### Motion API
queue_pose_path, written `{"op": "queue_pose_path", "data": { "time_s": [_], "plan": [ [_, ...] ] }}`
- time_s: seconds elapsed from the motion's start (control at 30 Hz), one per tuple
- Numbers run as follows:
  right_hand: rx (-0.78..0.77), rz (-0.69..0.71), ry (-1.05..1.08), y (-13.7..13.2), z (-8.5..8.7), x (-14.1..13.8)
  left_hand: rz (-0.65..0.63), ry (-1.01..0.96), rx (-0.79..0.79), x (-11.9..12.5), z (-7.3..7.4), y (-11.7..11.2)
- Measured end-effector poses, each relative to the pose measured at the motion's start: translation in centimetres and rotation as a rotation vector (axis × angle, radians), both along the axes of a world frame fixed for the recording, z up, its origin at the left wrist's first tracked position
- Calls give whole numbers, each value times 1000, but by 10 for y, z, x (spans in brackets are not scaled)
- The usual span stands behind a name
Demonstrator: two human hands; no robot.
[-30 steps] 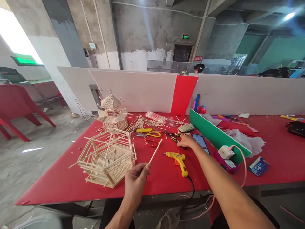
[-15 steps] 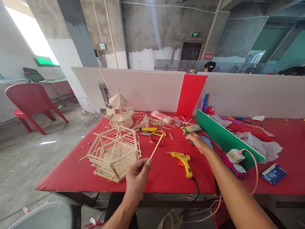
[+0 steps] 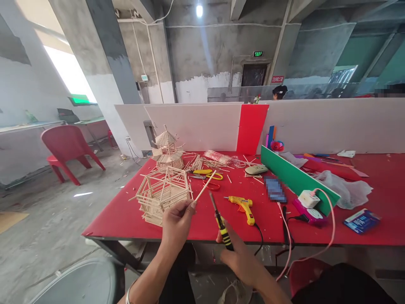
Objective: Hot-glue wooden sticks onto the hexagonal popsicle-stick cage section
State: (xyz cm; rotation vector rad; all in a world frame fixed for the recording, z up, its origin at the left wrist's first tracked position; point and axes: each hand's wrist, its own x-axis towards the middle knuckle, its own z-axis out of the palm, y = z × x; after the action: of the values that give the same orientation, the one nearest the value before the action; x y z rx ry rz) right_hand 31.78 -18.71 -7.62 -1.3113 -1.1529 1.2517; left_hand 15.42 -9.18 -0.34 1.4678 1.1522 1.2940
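My left hand (image 3: 176,225) pinches a thin wooden stick (image 3: 205,185) that points up and to the right, just right of a hexagonal stick frame (image 3: 164,193) on the red table (image 3: 126,219). My right hand (image 3: 241,258) is closed round the yellow-and-black handles of small pliers (image 3: 219,220), whose tip points up towards the stick without touching it. Both hands hover over the table's near edge.
A small stick pagoda (image 3: 167,150) stands behind the frame, with loose sticks and yellow scissors (image 3: 205,173) beside it. A yellow glue gun (image 3: 243,207) lies to the right, then a phone (image 3: 274,188), a green board (image 3: 295,179) and a power strip (image 3: 308,199). White partitions back the table.
My right hand picked the pliers up from beside the phone and drew them back to the near edge, close to the stick. My left hand kept its hold on the stick.
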Motion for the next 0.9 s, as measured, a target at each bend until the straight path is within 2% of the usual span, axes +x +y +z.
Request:
{"op": "queue_pose_path", "data": {
  "time_s": [0.1, 0.23, 0.37, 0.47, 0.57, 0.73, 0.9],
  "plan": [
    [58, 56, -301, -4, 2, 3, -6, 34, 41, -6, 5, -6],
    [71, 92, -475, -9, 9, 2, 9, 68, 86, -10, 8, -12],
    [52, 121, -539, -11, 10, 0, 14, 92, 124, -15, 7, -15],
    [21, 128, -544, -9, 12, -3, -58, 177, 204, -17, 5, -19],
    [50, 132, -567, -5, 19, -8, -101, 260, 260, -18, 5, -24],
    [-31, 170, -631, -4, 29, -14, -98, 311, 306, -23, 5, -27],
    [11, 175, -601, -3, 25, -18, -99, 361, 390, -26, 5, -26]
  ]
}}
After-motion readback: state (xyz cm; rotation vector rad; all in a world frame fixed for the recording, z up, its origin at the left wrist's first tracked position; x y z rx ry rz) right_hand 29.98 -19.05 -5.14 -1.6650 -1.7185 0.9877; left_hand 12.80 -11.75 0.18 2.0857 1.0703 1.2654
